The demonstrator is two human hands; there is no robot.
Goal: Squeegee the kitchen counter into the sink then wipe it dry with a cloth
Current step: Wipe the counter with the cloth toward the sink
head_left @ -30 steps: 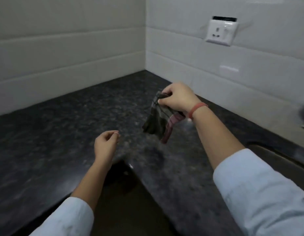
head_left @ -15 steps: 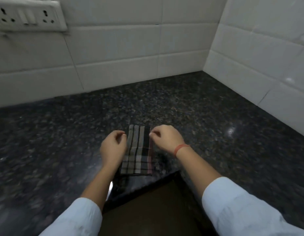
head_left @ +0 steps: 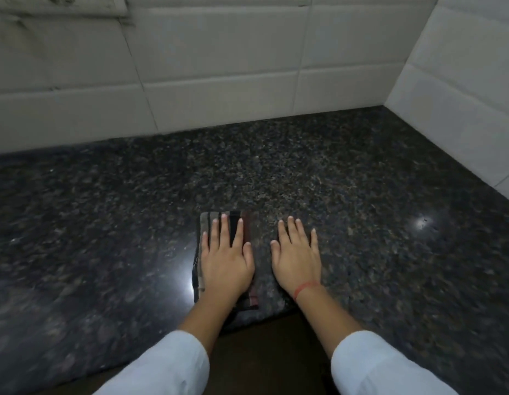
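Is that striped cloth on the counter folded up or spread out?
Folded: the cloth lies as a compact, thick-edged rectangle on the counter, barely wider than the left hand resting flat on it.

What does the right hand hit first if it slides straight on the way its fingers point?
Likely the back wall. The right hand lies flat on the counter, pointing at it; only bare counter shows between. The cloth, under the left hand, sits off that line.
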